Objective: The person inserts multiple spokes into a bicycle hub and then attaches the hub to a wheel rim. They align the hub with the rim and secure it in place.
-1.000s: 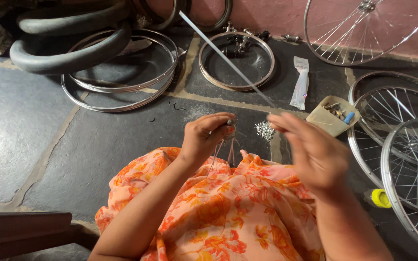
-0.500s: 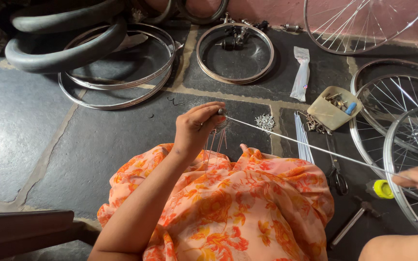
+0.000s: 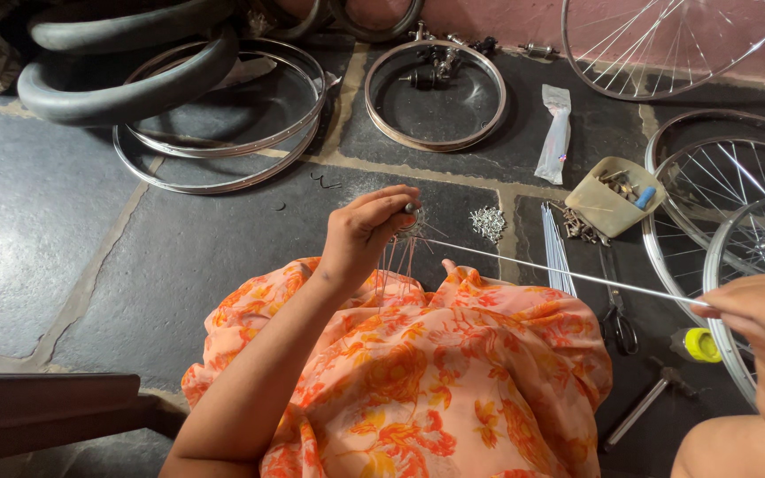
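Observation:
My left hand [image 3: 367, 232] pinches a small wheel hub [image 3: 413, 221] above my lap; several thin spokes hang down from it onto orange flowered cloth [image 3: 418, 372]. My right hand [image 3: 759, 317], at the right edge, grips the far end of one long steel spoke [image 3: 560, 273]. That spoke runs leftward, nearly level, to the hub. A small heap of spoke nipples [image 3: 489, 221] lies on the stone floor just beyond the hub. A bundle of loose spokes [image 3: 557, 257] lies beside it.
Bare metal rims [image 3: 223, 150] [image 3: 436, 93] and black tyres [image 3: 126, 84] lie at the back. Spoked wheels [image 3: 737, 212] stack on the right. A beige tub of small parts [image 3: 613, 195], a plastic bag [image 3: 555, 133], pliers [image 3: 617, 323], a yellow cap [image 3: 697, 345] and a hammer [image 3: 644, 407] lie nearby.
A second ago both hands were close together at the hub with a spoke pointing away. My right hand has since drawn the spoke out far to the right; the left hand stayed put.

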The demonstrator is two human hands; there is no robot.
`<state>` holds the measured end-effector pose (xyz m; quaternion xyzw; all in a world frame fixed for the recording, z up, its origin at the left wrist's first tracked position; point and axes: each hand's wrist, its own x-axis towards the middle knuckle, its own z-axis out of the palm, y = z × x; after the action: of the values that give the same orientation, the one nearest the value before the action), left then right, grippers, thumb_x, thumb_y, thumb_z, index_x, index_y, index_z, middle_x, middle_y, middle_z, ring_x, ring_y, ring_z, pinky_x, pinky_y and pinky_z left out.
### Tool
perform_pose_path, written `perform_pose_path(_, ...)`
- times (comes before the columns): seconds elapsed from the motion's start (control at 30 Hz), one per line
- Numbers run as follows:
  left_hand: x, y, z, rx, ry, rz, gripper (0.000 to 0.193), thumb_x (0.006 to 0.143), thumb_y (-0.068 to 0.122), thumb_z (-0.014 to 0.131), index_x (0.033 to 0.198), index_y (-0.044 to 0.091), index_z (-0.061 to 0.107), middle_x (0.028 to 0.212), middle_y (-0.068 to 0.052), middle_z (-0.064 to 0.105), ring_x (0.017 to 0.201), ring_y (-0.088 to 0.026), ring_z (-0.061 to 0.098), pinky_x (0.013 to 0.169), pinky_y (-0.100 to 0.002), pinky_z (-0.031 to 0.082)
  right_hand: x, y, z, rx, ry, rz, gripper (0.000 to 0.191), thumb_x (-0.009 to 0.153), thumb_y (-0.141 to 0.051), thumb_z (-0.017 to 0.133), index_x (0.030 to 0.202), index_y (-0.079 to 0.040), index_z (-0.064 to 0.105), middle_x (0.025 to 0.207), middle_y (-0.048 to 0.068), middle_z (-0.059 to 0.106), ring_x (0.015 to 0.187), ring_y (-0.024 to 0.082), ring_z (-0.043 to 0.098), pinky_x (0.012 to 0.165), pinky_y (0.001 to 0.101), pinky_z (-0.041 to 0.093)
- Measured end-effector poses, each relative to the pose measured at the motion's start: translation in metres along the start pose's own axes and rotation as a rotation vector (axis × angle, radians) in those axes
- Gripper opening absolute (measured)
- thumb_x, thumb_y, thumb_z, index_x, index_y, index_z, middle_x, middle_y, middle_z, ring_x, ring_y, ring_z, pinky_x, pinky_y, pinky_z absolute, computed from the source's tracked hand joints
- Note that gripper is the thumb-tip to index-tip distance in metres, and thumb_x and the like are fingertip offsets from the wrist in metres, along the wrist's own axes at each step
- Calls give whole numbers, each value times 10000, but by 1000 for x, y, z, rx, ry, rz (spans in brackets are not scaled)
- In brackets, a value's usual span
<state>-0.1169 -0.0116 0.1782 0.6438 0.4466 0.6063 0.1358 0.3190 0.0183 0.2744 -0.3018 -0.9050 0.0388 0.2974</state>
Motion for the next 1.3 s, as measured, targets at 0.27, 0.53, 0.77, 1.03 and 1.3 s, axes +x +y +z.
perform_pose_path(0.27,2,5,1,33,-26,-11,161,947,38,715,1106,16,718,1223,-93,744,1009,-168,754,853,-270,620,12,-8,-7,32,-3,-43,225,1046,-127,503,1235,-52,599,1118,107,701,1012,209,714,921,313,570)
perform_pose_path(0.53,5,9,6,-14,-73,-43,179,959,43,698,1135,14,720,1242,-99,730,1021,-168,751,867,-278,619,97,80,-9,50,-160,-79,277,1054,-75,476,1291,25,580,1069,92,615,963,165,643,941,303,552)
perform_pose_path(0.77,6,10,6,-45,-77,-45,176,966,46,693,1138,14,712,1236,-102,731,1009,-160,755,852,-281,595,181,-17,-26,-85,-305,-57,177,1013,-159,560,1083,-85,704,849,58,681,768,161,691,703,301,582)
perform_pose_path(1.03,32,2,9,-17,-77,24,188,969,46,692,1155,30,714,1122,-83,756,983,-173,743,854,-289,601,271,-137,-6,-555,-586,-198,174,947,-307,632,1050,-203,727,799,44,724,744,237,714,666,361,534)
perform_pose_path(1.3,66,8,1,-2,-64,-13,191,977,65,691,1162,35,727,1063,-82,754,965,-162,726,846,-289,587,287,-144,32,-339,-518,-188,552,832,-421,766,1328,-216,638,958,32,760,856,319,714,673,473,525)
